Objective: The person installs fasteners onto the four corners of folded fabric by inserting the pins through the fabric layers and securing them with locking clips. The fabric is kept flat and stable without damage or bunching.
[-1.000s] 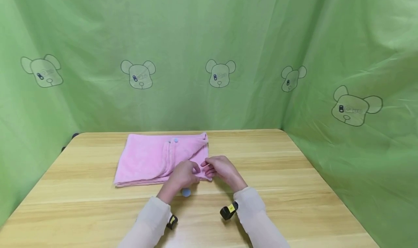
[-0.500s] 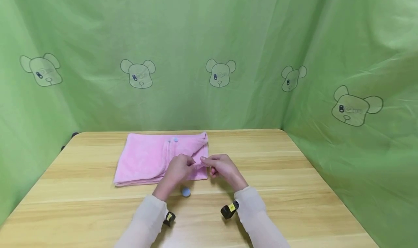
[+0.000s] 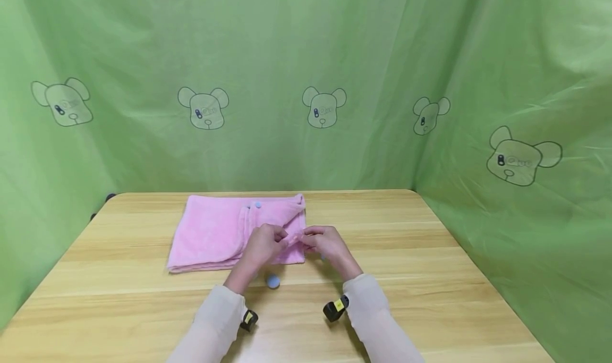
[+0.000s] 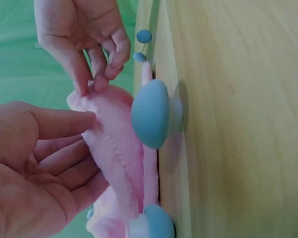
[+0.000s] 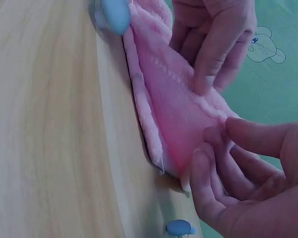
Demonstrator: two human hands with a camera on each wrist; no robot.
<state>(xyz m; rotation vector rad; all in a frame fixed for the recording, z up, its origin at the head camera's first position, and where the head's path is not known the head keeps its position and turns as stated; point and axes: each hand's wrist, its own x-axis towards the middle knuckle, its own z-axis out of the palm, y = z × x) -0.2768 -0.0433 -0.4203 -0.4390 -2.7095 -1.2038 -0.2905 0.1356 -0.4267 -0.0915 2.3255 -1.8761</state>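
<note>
A folded pink plush cloth (image 3: 210,230) lies on the table, its near right part raised between the two hands. My left hand (image 3: 264,246) pinches the raised edge between thumb and fingers. Close to its right, my right hand (image 3: 327,244) pinches the same edge near the corner, with its thumb on the cloth in the right wrist view. A blue mushroom-shaped fastener (image 4: 150,114) stands on the table before the cloth. In the left wrist view, another blue head (image 4: 144,36) is joined by a thin pin to a smaller blue piece (image 4: 139,57) beyond the cloth.
A further blue fastener (image 3: 258,204) sits on top of the cloth toward the back. The wooden table (image 3: 406,299) runs up to green curtains (image 3: 268,44) with bear-head outlines on the back and right. Black wrist cameras (image 3: 334,309) hang below the sleeves.
The near right corner has been lifted off the table and folded up. The left hand has moved slightly up and left with the edge; the right hand has closed in on it.
</note>
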